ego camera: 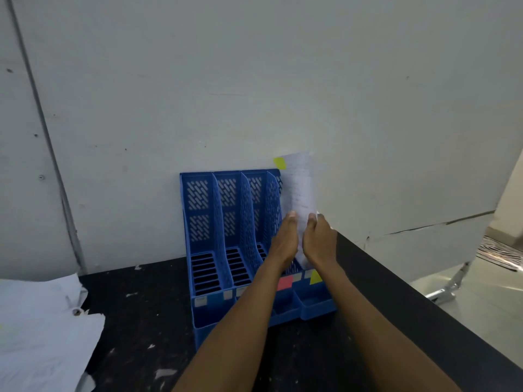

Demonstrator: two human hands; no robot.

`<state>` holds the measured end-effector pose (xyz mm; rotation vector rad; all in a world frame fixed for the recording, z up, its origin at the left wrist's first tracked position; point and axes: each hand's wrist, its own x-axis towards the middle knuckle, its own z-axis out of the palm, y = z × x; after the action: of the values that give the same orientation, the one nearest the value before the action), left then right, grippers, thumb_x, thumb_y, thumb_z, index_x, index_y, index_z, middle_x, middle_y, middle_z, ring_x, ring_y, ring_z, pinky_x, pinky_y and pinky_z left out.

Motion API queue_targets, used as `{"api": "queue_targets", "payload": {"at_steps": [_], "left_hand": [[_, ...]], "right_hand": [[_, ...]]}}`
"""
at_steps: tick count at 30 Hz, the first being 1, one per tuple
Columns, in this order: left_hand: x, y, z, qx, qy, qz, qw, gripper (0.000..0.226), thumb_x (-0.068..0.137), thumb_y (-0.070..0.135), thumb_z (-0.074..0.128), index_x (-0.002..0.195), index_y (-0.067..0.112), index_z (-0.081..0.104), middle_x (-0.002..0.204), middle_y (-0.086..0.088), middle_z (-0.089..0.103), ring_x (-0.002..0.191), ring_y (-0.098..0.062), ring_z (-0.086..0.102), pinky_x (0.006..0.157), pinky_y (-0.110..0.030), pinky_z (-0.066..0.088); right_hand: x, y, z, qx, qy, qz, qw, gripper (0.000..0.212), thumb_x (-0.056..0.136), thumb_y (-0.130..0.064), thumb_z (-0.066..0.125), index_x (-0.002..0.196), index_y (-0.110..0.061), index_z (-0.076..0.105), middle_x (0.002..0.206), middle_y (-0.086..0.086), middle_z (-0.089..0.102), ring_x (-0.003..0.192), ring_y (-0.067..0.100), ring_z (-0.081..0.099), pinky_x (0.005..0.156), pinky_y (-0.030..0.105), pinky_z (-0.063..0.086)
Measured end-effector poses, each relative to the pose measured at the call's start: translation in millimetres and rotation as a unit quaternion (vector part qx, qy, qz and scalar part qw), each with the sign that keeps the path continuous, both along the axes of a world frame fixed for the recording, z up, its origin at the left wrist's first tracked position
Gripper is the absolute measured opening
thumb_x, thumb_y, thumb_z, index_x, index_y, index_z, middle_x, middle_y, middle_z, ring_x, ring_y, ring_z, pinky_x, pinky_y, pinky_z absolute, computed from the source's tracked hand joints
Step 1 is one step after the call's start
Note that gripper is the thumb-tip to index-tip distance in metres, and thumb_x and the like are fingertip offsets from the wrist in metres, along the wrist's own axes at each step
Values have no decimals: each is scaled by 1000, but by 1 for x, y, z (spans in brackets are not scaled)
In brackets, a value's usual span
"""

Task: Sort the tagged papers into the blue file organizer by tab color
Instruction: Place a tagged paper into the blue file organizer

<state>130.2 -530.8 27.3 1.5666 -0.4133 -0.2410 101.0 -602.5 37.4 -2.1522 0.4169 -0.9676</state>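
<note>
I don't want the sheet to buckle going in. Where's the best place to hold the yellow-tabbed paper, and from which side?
Probably the lower long edges of the yellow-tabbed paper, one hand per edge, coming from the front. It stands upright at the blue organizer's rightmost slot, so a low hold keeps it stiff and leaves the yellow tab at the top corner clear.

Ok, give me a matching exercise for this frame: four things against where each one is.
Things: 1 tagged paper; 2 red label; 3 yellow label; 4 loose papers.
Places: A far left of the table; B front of the blue file organizer, nearest its right end; C between left hand and right hand; D organizer front, just left of the yellow label.
Pairs: 1-C, 2-D, 3-B, 4-A.
</note>
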Motion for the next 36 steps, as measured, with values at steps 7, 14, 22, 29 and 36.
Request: {"api": "queue_targets", "payload": {"at_steps": [7, 14, 22, 29, 36], "left_hand": [[-1, 3, 2, 2, -10, -10, 1000, 87, 80, 81, 22, 151, 32, 23, 157, 5, 27, 142, -15, 29, 120, -45, 20], [-5, 5, 4, 26, -12, -12, 1000, 69, 92, 69, 17, 150, 32, 26, 155, -2, 31, 138, -22, 35, 117, -44, 24], [-9, -1, 7, 52, 22, -21, 998, 115, 62, 96, 17, 150, 24, 32, 156, -8, 31, 141, -26, 33, 117, -49, 25], [-14, 2, 10, 36, 18, -31, 999, 86, 85, 79, 21, 151, 25, 29, 156, -7, 29, 141, -25, 34, 117, -48, 26], [-17, 19, 14, 53, 2, -21, 998, 78, 91, 74, 18, 152, 26, 25, 159, -2, 23, 145, -22, 24, 120, -45, 17]], "right_hand": [[-5, 0, -17, -87, 212, -28, 973, 30, 99, -29, 38, 102, -9, 60, 105, 13, 56, 95, 30, 52, 69, 32, 38], [-18, 3, -11, -98, 159, -99, 977, 32, 100, -30, 38, 96, -6, 58, 101, 15, 63, 80, 30, 58, 62, 30, 37], [-26, -3, -6, -117, 216, -105, 964, 30, 100, -29, 39, 98, -6, 59, 104, 16, 64, 91, 30, 62, 65, 29, 40], [-30, -7, -7, -141, 255, -100, 951, 26, 98, -25, 48, 101, -4, 63, 105, 16, 65, 93, 29, 64, 66, 30, 45], [-38, 2, -2, -57, 148, -56, 986, 31, 99, -30, 42, 120, -10, 52, 109, 14, 64, 93, 32, 62, 67, 31, 45]]}}
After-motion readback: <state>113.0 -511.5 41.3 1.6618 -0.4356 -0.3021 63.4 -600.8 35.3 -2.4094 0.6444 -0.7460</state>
